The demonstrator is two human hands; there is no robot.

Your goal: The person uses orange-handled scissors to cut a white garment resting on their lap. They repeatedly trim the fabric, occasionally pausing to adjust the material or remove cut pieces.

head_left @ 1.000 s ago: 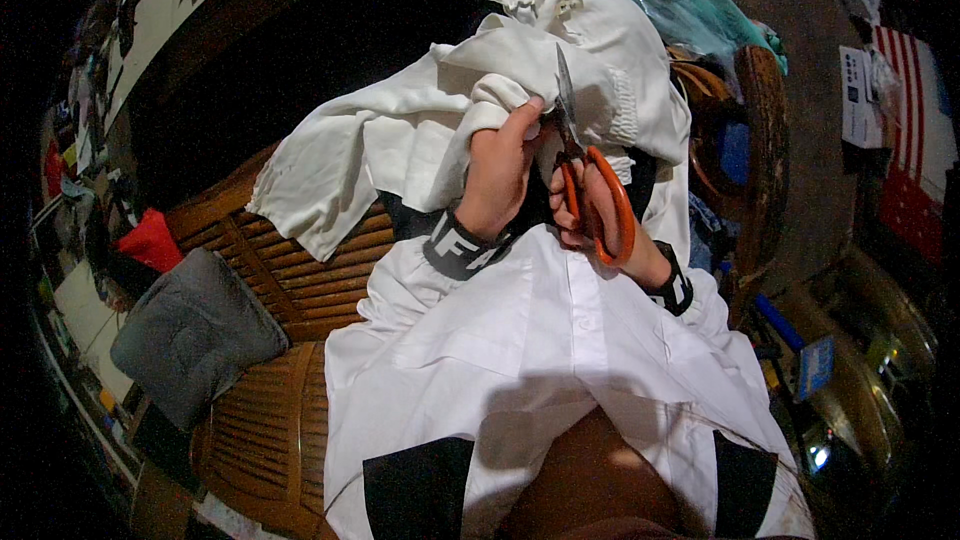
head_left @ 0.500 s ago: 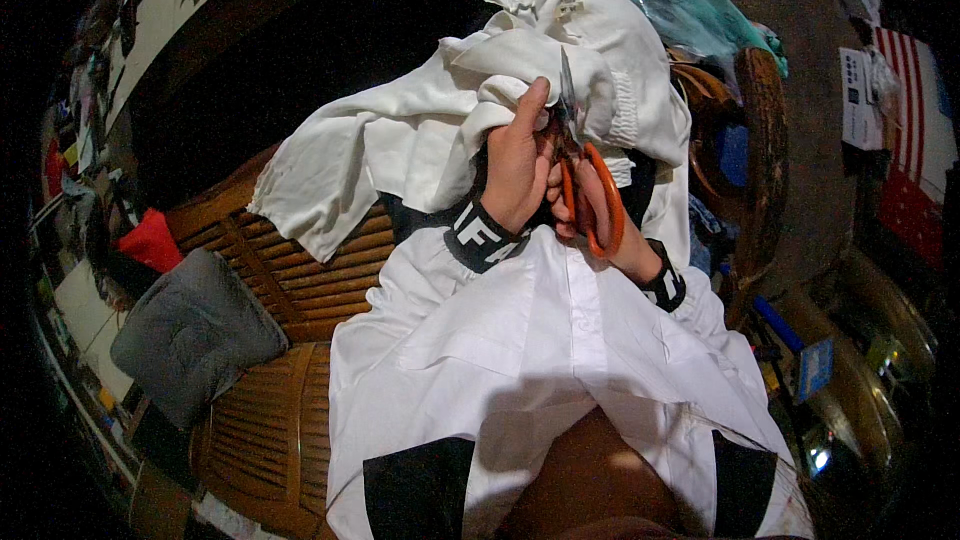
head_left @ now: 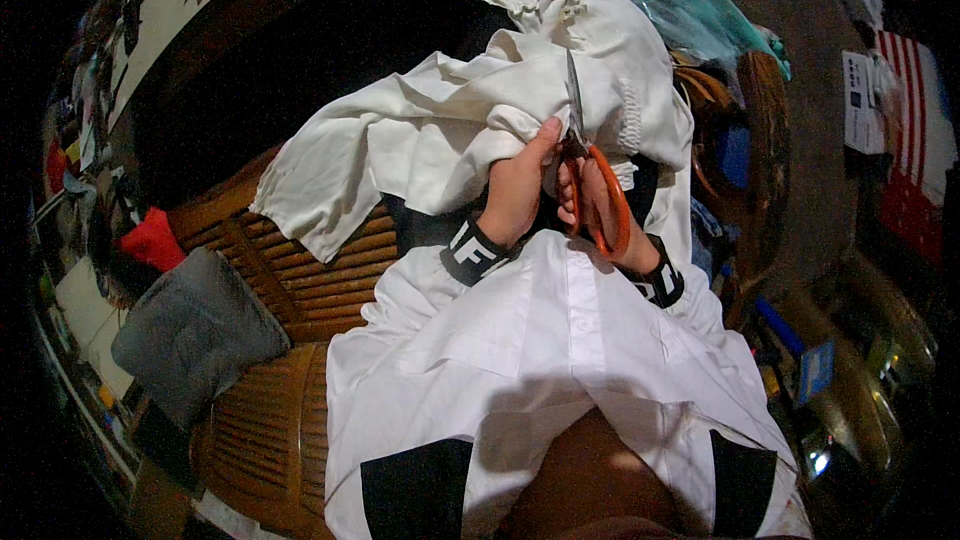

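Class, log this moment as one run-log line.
left hand: grips white cloth | right hand: holds orange scissors, blades up at cloth

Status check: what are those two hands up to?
Left hand grips white cloth. Right hand holds orange-handled scissors, blades at cloth. Nothing in the way.

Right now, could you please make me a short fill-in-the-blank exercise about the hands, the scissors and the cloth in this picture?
1. The right hand holds scissors with handles of ____ colour.
2. The left hand grips a ____ cloth.
3. The blades point ____ from the person, over the cloth.
4. The grey cushion lies on the person's ____ side.

Missing words: orange; white; away; left
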